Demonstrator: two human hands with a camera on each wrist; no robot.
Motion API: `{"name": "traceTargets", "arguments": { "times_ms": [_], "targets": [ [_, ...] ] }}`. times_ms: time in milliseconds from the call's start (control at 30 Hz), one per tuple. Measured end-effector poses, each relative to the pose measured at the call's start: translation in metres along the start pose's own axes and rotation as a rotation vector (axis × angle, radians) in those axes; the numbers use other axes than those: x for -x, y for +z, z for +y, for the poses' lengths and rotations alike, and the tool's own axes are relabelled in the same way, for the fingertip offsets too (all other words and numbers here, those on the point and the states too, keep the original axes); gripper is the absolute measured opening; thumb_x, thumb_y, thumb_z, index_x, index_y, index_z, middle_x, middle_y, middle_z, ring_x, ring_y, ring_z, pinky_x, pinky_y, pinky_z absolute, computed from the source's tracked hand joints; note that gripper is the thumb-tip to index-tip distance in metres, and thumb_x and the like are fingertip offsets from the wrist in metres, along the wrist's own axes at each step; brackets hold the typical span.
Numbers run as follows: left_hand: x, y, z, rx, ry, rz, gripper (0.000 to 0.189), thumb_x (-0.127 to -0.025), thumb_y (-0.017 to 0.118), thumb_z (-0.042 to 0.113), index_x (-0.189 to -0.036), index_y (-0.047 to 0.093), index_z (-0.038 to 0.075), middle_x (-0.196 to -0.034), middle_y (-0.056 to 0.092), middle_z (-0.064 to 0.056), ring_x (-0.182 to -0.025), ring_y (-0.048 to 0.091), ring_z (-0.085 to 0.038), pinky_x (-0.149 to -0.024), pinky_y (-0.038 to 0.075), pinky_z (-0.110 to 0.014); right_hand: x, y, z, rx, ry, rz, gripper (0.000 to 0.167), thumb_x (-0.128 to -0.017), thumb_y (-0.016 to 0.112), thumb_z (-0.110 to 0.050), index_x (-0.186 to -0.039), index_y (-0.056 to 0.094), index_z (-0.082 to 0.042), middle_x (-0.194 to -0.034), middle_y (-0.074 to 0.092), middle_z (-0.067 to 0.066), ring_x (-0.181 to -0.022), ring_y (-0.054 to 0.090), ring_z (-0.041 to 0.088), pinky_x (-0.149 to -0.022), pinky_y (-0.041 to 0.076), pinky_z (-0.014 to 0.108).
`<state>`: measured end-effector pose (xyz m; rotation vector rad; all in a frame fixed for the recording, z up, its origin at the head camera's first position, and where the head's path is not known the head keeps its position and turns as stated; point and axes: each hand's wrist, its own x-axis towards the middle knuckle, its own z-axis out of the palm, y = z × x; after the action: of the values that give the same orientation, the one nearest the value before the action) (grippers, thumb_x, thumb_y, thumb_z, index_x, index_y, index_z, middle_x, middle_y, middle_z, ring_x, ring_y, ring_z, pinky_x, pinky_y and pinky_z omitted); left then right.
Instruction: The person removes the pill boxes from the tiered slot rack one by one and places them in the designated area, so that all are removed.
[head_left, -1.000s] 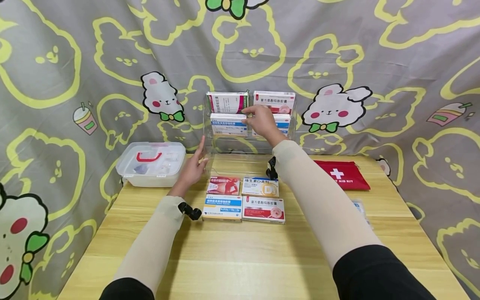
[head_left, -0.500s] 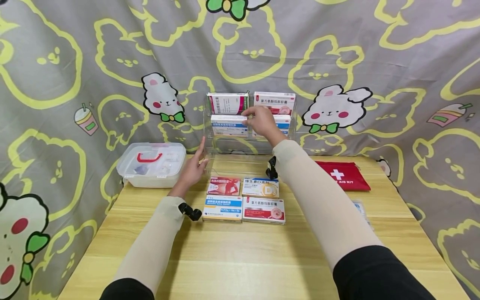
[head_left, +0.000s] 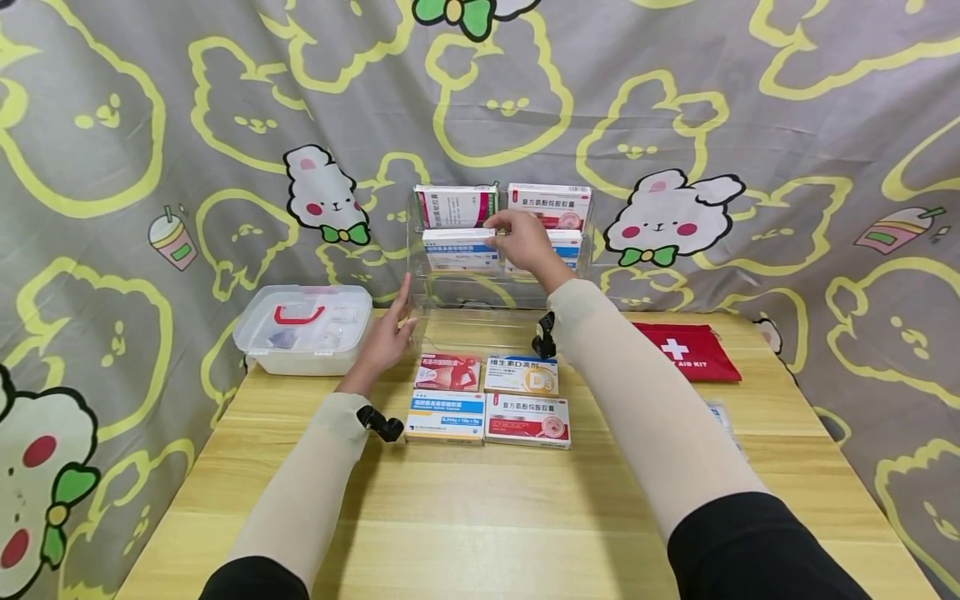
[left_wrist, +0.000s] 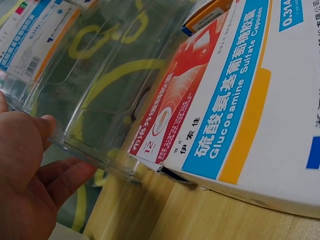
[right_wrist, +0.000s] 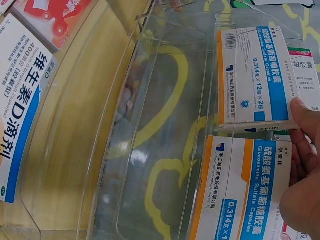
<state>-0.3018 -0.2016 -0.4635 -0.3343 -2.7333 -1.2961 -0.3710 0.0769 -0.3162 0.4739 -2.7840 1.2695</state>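
A clear tiered rack (head_left: 480, 315) stands against the curtain. On its middle tier my right hand (head_left: 525, 243) pinches the upper corner of a white-and-blue medicine box (head_left: 459, 253), a glucosamine sulfate pack in the right wrist view. A matching medicine box (right_wrist: 240, 190) sits beside it, partly covered by the hand in the head view. My left hand (head_left: 386, 340) touches the rack's left side, fingers fairly straight along the edge. Behind, the top tier bears a pink-and-green medicine box (head_left: 456, 207) and a red-and-white medicine box (head_left: 551, 205).
In front of the rack lie a red box (head_left: 447, 372), a vitamin D box (head_left: 522, 375), a blue-and-yellow box (head_left: 446, 417) and another red-and-white box (head_left: 527, 419). A lidded plastic case (head_left: 303, 329) is at left, a red first aid pouch (head_left: 693, 354) at right.
The medicine box in my right fingers has shifted very slightly to the right on its tier. My left hand keeps its place at the rack's side.
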Motion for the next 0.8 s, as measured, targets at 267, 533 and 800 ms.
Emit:
{"name": "traceTargets", "arguments": {
  "times_ms": [267,533,800],
  "targets": [
    [0.0000,-0.0002,0.0005,-0.006,-0.001,0.002,0.090,-0.109,0.052,0.012,-0.160,-0.007,0.056,-0.159,0.040,-0.025,-0.045,0.041,-0.020,-0.049,0.044,-0.034,0.0003,-0.0006,0.0020,-0.038,-0.014,0.015,0.027,-0.103,0.065,-0.020,-0.129,0.068,-0.012,-0.134,0.062,0.008,-0.125,0.055,0.025,-0.106,0.047,0.044],
    [0.0009,-0.0001,0.0012,-0.011,0.008,0.001,0.087,-0.110,0.051,0.016,-0.160,-0.008,0.055,-0.158,0.041,-0.026,-0.043,0.040,-0.019,-0.048,0.044,-0.034,0.0009,-0.0030,0.0011,-0.120,0.016,0.020,0.030,-0.104,0.063,-0.021,-0.133,0.065,-0.012,-0.129,0.062,0.009,-0.117,0.056,0.024,-0.099,0.050,0.041],
    [0.0003,0.0002,-0.0006,-0.015,-0.005,0.001,0.088,-0.110,0.051,0.013,-0.160,-0.008,0.055,-0.157,0.041,-0.027,-0.045,0.041,-0.020,-0.049,0.045,-0.036,-0.0007,-0.0073,-0.0006,-0.149,0.029,0.026,0.026,-0.105,0.063,-0.020,-0.129,0.065,-0.010,-0.123,0.063,0.009,-0.110,0.057,0.023,-0.096,0.050,0.039]
  ]
}}
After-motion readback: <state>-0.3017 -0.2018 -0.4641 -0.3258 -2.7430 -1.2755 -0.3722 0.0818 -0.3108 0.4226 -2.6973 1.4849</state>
